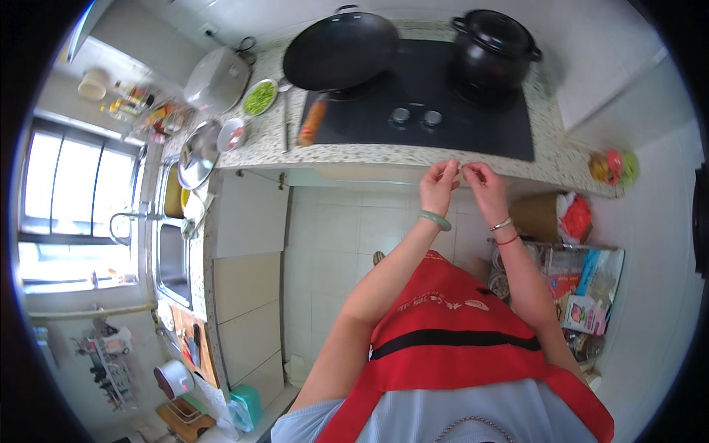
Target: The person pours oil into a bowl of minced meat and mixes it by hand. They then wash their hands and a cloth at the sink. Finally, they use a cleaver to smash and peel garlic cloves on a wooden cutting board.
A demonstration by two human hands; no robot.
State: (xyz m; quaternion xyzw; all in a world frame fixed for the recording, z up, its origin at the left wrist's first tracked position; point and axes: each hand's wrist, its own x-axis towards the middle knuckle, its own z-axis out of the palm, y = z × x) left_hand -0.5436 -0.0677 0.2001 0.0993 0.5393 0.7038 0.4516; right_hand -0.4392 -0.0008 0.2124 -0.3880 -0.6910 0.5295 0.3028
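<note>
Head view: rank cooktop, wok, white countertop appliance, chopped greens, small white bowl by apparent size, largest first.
1. Cooktop
2. Wok
3. White countertop appliance
Unranked: chopped greens and small white bowl; they look too alike.

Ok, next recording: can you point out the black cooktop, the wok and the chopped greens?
Black cooktop [421, 80]: head view, bare glass behind the knobs.
Wok [341, 53]: head view, inside of its bowl.
Chopped greens [260, 97]: head view, middle of the pile.
</note>
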